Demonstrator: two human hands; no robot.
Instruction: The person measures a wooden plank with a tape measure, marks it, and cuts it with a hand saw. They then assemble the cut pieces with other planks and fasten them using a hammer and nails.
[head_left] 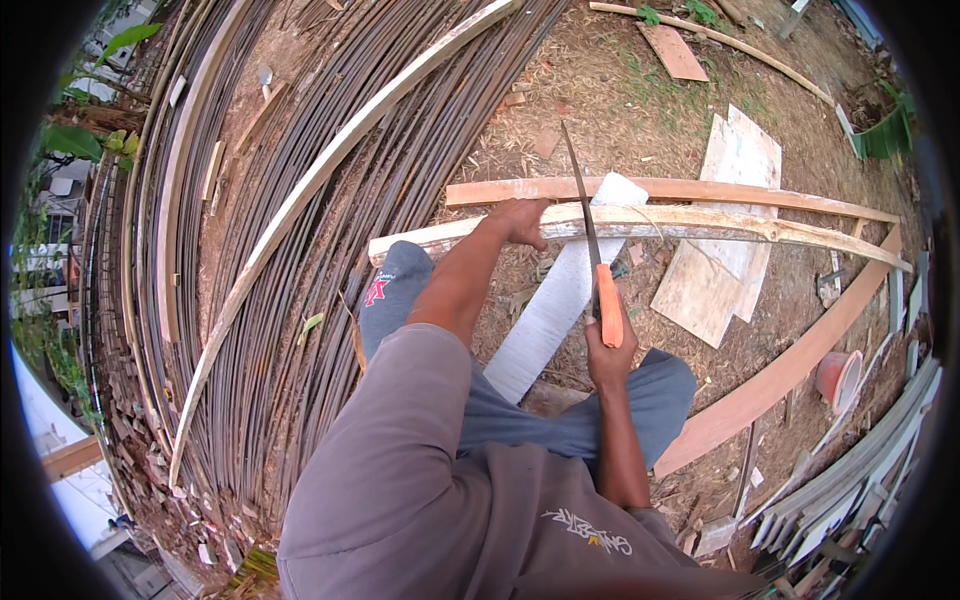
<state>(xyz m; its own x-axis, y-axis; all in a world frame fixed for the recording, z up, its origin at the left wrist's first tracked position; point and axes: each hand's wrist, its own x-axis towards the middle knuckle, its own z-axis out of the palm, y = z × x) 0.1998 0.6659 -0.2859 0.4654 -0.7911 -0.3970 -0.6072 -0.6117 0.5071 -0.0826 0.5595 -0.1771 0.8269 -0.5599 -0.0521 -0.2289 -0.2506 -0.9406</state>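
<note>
My left hand (520,220) grips a pale rough wooden beam (720,222), which lies crosswise in front of me near my bent left leg (390,300). In my right hand (611,348) is a handsaw with an orange handle (608,300); its long dark blade (581,188) points away from me and crosses the beam just right of my left hand. A straight reddish plank (500,192) lies just beyond the beam, and a whitish-grey board (525,335) runs diagonally beneath the beam between my legs.
Many long thin metal rods (390,140) lie on the left, with a long curved pale batten (300,190) over them. Pale plywood sheets (705,290), a long reddish board (760,380), a reddish bucket (836,375) and stacked grey strips (860,470) lie on the dirt at right.
</note>
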